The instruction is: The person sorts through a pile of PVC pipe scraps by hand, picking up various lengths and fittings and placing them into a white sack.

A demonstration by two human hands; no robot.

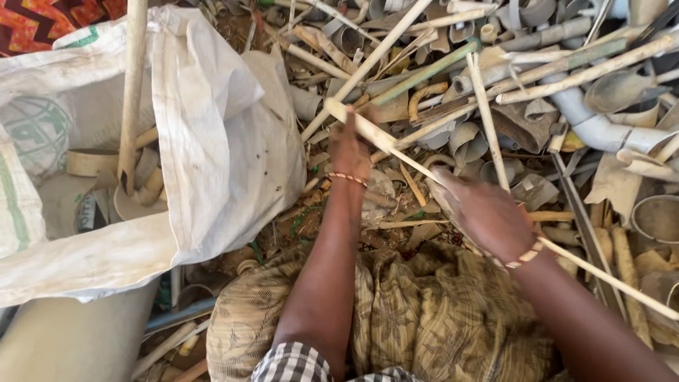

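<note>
Head view: both my hands are on one long pale plastic strip [396,145] running diagonally over the scrap. My left hand [350,152] grips it near its upper end; my right hand [484,212] is closed around it lower down, and the rest of it runs past my wrist toward the lower right. An open white woven sack [219,141] sits just left of the hands with pipe offcuts [134,184] inside. A heap of broken grey and beige pipes [537,78] fills the ground ahead.
</note>
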